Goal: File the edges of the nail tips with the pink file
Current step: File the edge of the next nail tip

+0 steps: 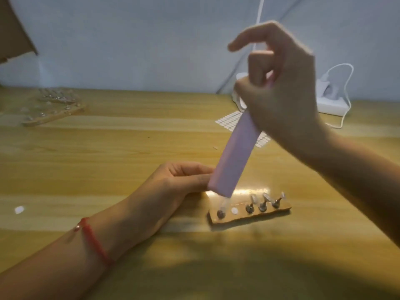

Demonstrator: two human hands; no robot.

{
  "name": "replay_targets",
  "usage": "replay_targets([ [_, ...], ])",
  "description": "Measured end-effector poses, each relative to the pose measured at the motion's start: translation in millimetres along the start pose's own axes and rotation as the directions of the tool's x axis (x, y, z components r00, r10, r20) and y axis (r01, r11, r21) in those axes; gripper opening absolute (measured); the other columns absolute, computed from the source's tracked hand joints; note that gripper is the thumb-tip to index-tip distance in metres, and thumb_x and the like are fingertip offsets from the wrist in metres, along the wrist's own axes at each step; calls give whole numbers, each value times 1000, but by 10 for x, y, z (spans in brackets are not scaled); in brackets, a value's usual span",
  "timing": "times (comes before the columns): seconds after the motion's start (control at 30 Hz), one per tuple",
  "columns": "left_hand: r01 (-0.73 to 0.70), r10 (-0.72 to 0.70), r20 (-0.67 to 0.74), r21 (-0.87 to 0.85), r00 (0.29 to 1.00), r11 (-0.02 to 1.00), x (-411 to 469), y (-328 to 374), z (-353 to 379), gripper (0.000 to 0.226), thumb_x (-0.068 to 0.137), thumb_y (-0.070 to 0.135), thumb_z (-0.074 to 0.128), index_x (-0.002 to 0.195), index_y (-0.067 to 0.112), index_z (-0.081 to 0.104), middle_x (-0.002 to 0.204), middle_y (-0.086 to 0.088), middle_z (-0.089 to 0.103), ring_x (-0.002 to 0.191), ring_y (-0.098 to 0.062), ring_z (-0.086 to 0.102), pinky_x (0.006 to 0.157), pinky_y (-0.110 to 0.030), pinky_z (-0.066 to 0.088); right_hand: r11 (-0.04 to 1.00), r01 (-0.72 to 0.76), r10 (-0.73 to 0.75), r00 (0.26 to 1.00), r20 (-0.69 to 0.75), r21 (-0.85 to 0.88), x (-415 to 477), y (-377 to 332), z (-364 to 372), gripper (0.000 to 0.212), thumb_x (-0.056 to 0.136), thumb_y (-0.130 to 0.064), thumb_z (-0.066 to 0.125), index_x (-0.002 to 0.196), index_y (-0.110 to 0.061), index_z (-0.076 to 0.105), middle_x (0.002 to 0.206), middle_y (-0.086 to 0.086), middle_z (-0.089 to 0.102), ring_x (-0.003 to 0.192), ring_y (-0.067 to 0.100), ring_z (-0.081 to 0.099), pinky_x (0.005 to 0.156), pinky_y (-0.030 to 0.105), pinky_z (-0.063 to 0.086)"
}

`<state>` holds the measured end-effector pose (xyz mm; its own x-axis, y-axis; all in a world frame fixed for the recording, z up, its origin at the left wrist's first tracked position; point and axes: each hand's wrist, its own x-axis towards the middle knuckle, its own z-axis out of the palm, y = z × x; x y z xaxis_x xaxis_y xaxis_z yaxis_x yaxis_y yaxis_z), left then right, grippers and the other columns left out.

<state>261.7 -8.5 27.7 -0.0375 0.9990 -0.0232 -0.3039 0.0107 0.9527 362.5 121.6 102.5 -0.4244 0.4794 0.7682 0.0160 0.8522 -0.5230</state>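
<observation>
file (234, 152): plain pale pink | table (129, 148): honey-yellow wood, long grain bands | bracelet (95, 241), 8 o'clock: red | sticker sheet (229, 121), 1 o'clock: white dot rows | holder (240, 215), 5 o'clock: tan | cable (346, 87), 2 o'clock: white

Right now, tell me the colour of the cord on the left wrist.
Red; the cord shows best in the head view.

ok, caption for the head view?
Right hand holds pink file over leftmost nail tip on wooden holder; left hand beside it.
</observation>
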Motion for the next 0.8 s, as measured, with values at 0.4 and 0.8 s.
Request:
replay_targets([
  [0.4,-8,8,-28,3,1000,1000,-5,9,14,30,55,24,83,79,6,77,71,-7,72,63,-13,67,61,-24,53,992,123,-122,976,180,5,-407,-135,135,49,61,9,55,95,-25,58,47,-7,35,48,0,36,71,30,31],
  [0.8,-15,12,-83,-32,996,999,-1,-8,12,48,36,48,90,70,15,78,63,1,71,54,-5,65,52,-13,49,988,-117,126,989,-78,104,-99,50,113,44,62,14,51,91,-18,59,46,-2,33,47,15,31,64,22,31],
])
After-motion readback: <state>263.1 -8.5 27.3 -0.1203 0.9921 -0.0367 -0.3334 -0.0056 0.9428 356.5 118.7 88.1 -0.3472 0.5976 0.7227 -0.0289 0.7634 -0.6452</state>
